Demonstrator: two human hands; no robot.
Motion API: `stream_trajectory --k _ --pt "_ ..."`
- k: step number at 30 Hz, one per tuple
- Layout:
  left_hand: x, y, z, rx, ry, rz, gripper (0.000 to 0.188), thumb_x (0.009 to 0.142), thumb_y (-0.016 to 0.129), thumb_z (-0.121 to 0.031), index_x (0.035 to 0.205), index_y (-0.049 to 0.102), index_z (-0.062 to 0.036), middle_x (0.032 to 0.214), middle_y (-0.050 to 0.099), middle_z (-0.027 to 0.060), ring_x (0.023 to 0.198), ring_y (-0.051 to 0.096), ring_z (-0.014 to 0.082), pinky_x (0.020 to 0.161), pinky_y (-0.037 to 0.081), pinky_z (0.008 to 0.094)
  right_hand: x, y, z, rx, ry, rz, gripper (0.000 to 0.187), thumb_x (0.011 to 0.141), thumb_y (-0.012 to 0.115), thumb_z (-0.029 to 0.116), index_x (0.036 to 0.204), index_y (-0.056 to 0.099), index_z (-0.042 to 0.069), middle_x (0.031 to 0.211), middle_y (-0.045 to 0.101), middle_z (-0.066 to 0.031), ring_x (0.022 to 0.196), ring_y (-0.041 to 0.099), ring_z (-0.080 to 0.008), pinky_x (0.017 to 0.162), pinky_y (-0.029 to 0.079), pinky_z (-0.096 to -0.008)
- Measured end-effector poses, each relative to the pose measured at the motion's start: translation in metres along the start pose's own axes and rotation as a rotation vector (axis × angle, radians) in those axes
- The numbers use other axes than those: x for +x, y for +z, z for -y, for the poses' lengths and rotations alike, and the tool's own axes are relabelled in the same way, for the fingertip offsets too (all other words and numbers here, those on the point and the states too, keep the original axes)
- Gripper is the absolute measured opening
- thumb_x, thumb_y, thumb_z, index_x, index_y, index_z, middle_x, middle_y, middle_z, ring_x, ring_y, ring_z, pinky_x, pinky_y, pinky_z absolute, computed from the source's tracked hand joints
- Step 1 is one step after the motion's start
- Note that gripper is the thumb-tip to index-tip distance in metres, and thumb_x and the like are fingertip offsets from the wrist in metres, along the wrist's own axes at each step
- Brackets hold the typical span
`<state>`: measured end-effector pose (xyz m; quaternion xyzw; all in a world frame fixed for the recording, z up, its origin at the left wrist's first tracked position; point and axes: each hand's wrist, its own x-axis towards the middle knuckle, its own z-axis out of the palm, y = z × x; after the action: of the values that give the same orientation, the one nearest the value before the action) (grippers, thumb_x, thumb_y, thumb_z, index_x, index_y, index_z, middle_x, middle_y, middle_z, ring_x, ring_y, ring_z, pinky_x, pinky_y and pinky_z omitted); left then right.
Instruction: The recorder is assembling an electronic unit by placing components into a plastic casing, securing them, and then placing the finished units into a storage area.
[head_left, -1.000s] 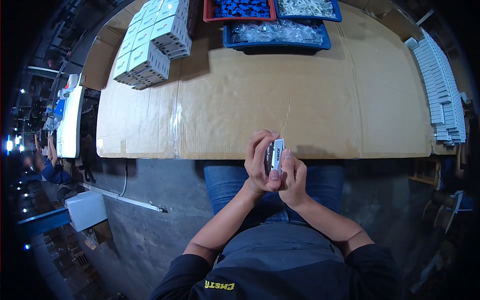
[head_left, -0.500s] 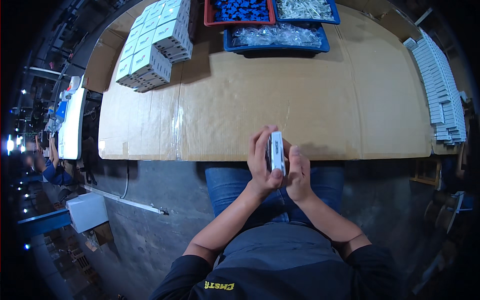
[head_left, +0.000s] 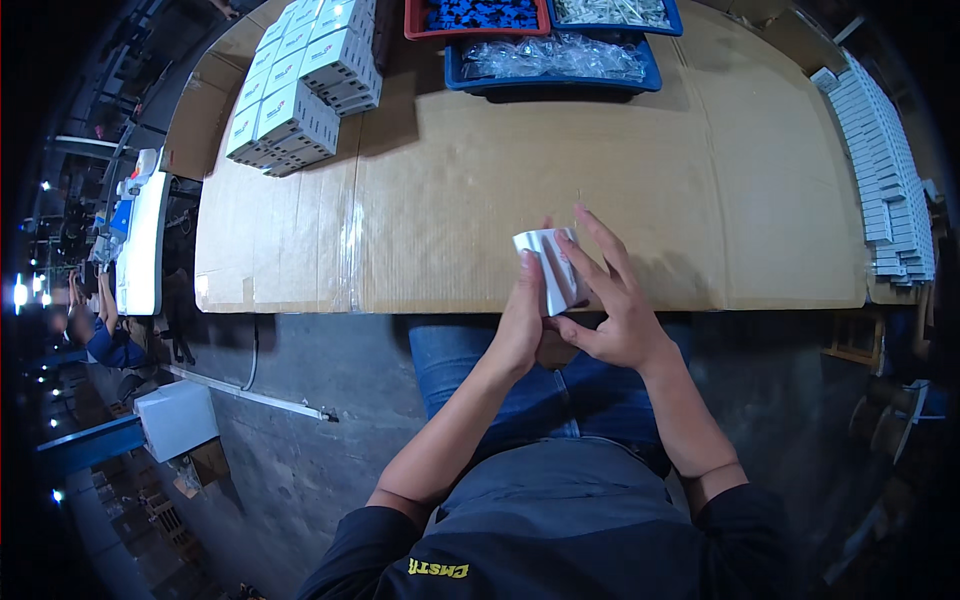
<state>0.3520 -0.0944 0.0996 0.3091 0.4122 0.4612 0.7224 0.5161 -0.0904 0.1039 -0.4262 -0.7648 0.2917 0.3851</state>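
Observation:
A small white carton (head_left: 551, 268) is tilted up just over the table's near edge. My left hand (head_left: 522, 318) is closed round it from the left and below, its thumb lying along the carton's left side. My right hand (head_left: 622, 312) has its fingers stretched and spread at the carton's right side. One of these fingertips lies by the top right corner, and the right thumb is near the bottom. The carton's front looks creased or shaded in bands. Its far side is hidden.
Stacked white boxes (head_left: 290, 110) stand at the back left of the cardboard-covered table (head_left: 450, 200). At the back are a red bin (head_left: 478, 33) of blue parts, a blue tray (head_left: 560, 85) of clear plastic pieces and another blue bin (head_left: 676, 20). Small boxes (head_left: 885, 170) line the right edge.
The carton has turned from its narrow side to a broader white face and moved slightly away from me. My right hand's fingers have opened and spread; my left still holds the carton.

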Motion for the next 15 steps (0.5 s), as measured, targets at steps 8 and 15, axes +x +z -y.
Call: stream_trajectory --k 8,15 --pt "-0.020 0.011 0.005 -0.247 -0.225 0.096 0.080 0.107 0.024 -0.069 0.157 0.033 -0.0066 0.142 0.054 0.0158 0.131 0.059 0.0275 0.108 0.051 0.0415 0.010 -0.010 -0.011 -0.040 -0.234 -0.026 0.072 0.079 0.085 0.049 0.135 0.064 0.007 0.149 0.056 -0.0168 0.138 0.055 -0.0378 0.118 0.037 -0.0580" --pt "-0.016 0.009 0.019 -0.173 -0.271 0.100 0.076 0.107 0.028 -0.069 0.147 0.044 -0.0061 0.125 0.062 0.0119 0.113 0.065 0.0209 0.097 0.055 0.0361 0.004 0.011 -0.028 0.025 -0.288 -0.190 0.079 0.093 0.069 0.059 0.138 0.059 -0.004 0.142 0.058 -0.0289 0.127 0.063 -0.0439 0.104 0.053 -0.0503"
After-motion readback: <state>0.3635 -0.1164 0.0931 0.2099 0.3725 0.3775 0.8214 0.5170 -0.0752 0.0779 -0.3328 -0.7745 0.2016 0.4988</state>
